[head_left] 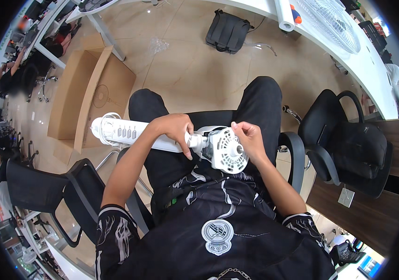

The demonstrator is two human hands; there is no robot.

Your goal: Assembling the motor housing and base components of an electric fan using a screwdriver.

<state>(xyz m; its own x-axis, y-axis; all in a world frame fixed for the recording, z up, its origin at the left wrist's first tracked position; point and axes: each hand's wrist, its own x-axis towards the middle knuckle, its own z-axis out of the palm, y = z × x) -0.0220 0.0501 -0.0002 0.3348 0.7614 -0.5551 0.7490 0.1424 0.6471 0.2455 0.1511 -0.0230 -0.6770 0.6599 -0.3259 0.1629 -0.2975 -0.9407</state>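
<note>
A white fan unit (155,143) is lying across the person's lap at the centre of the frame, its column extending leftward and its vented motor housing (226,156) sitting just right of centre. The left hand (174,129) is holding the unit at the neck, thumb and fingers straddling it. The right hand (251,140) is bringing thumb and forefinger to the housing's upper-right rim; this grip is looking narrow, but whether it is pinching a small part cannot be told. For good control, the left grip should be bracing the neck against twisting, the lap should be carrying the weight, and the right fingertips should be pressing lightly, avoiding side load on the protruding shaft (240,149).
</note>
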